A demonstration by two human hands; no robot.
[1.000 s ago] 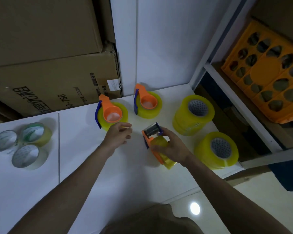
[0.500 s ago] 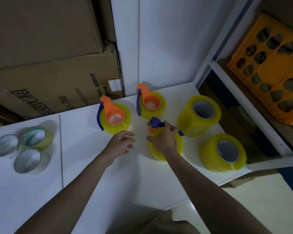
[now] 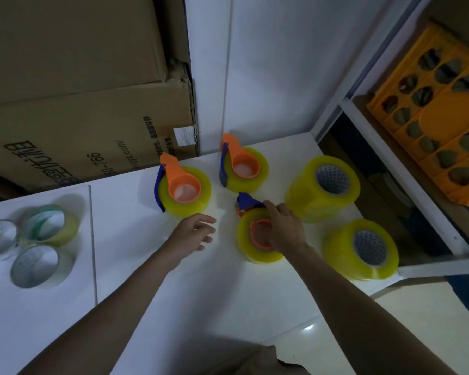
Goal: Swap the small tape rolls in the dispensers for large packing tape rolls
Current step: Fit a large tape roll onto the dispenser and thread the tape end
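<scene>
You have three orange dispensers [image 3: 183, 182] loaded with yellow rolls near the table's [image 3: 173, 280] far edge, two spare large rolls [image 3: 324, 185] by its right edge, and seemingly three small rolls [image 3: 35, 244] left.

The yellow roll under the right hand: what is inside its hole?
An orange dispenser hub sits inside the yellow roll. The right hand covers its right part, so that part cannot be seen.
</scene>
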